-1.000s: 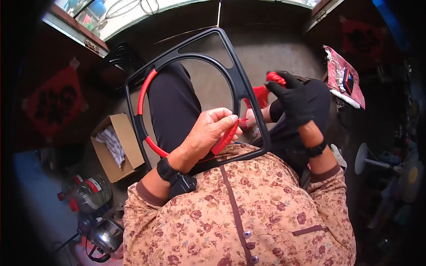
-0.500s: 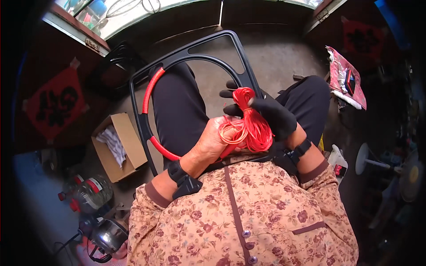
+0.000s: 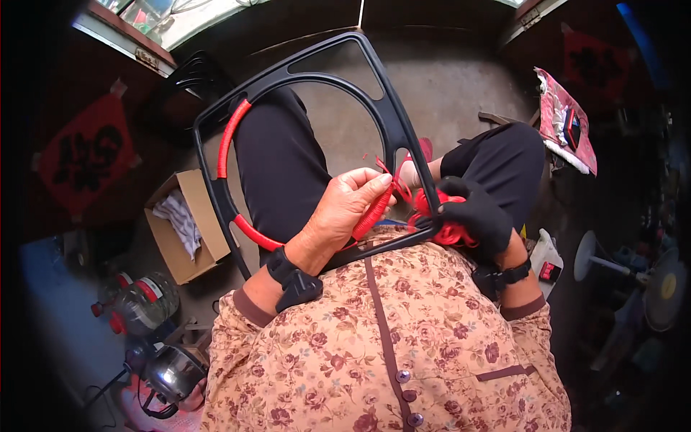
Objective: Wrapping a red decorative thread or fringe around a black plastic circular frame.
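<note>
A black plastic frame with a round inner ring rests tilted across my lap. Red cord is wound tightly round parts of the ring: an upper left stretch, a lower left stretch and a lower right stretch. My bare left hand pinches the red cord at the top of the lower right winding, thumb against forefinger. A loose cord end sticks up there. My right hand, in a black glove, closes round a bundle of red cord by the frame's right bar, which partly hides the bundle.
An open cardboard box holding a striped cloth stands at left, above large clear bottles and a metal kettle. At right are a pink-covered stool with a phone-like object, and a white fan.
My right hand has carried the cord bundle right and down, to beside the frame's right bar. My left hand has moved up slightly and pinches the cord on the ring. The frame has shifted slightly.
</note>
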Available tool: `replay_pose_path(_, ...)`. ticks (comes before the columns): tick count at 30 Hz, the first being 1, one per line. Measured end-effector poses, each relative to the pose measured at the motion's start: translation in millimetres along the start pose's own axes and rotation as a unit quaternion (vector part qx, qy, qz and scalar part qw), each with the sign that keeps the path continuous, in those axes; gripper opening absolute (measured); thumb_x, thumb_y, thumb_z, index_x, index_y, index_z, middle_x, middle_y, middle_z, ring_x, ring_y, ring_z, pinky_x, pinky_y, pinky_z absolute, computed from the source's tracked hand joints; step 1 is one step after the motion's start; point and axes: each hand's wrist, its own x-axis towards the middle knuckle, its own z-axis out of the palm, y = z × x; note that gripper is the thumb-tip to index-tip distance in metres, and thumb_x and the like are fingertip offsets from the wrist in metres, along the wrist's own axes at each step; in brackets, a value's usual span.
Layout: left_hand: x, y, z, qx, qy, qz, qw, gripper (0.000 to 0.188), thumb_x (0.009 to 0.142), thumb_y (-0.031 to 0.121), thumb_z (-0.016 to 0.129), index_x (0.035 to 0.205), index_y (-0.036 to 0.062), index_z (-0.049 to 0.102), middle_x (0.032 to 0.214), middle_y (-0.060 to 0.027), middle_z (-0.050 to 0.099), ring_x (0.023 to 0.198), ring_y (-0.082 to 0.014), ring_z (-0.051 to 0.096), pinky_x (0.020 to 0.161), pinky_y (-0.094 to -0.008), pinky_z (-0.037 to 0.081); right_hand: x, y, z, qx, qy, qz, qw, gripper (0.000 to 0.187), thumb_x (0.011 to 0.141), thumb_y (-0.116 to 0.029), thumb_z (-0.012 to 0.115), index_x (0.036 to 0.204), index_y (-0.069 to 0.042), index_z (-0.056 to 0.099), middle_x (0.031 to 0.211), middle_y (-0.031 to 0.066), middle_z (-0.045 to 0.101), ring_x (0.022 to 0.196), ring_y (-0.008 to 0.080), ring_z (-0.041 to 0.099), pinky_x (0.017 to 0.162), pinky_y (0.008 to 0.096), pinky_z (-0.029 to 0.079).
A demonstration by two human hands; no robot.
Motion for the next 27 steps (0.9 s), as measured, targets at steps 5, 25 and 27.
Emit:
replay_pose_path(5, 1, 1, -7, -0.015, 0.003, -0.022, 1.0, 0.021, 0.096, 0.024, 0.061, 0.096, 0.0033, 0.06, 0.079, -0.0074, 0.069, 0.064, -0.0107, 0.066, 0.058, -0.0215, 0.055, -55, 24, -68, 0.296, 0.131, -0.219, 0.92, 0.038, 0.09, -0.018, 0.062, 0.122, 0.002, 0.055, 0.111, 0.0095, 0.062, 0.097, 0.0165, 0.061, 0.085, 0.0309, 0.05)
replay_pose_path(25, 2, 4, 2, -0.051, -0.029, -0.011, 0.998, 0.013, 0.095, 0.014, 0.06, 0.096, 0.0012, 0.059, 0.081, -0.0135, 0.068, 0.064, -0.0169, 0.068, 0.061, -0.0249, 0.058, 37, -35, -43, -0.346, 0.296, -0.262, 0.851, 0.033, 0.084, -0.009, 0.069, 0.116, -0.002, 0.062, 0.098, 0.0059, 0.067, 0.092, 0.0146, 0.063, 0.082, 0.0282, 0.05)
replay_pose_path(27, 1, 3, 6, -0.078, -0.068, -0.058, 0.993, 0.012, 0.095, 0.014, 0.06, 0.095, 0.002, 0.059, 0.081, -0.0128, 0.068, 0.066, -0.017, 0.068, 0.062, -0.0258, 0.059, 75, -26, -7, -0.066, 0.223, -0.275, 0.933, 0.031, 0.086, -0.011, 0.067, 0.116, -0.002, 0.061, 0.1, 0.0055, 0.066, 0.091, 0.0122, 0.062, 0.081, 0.0275, 0.05)
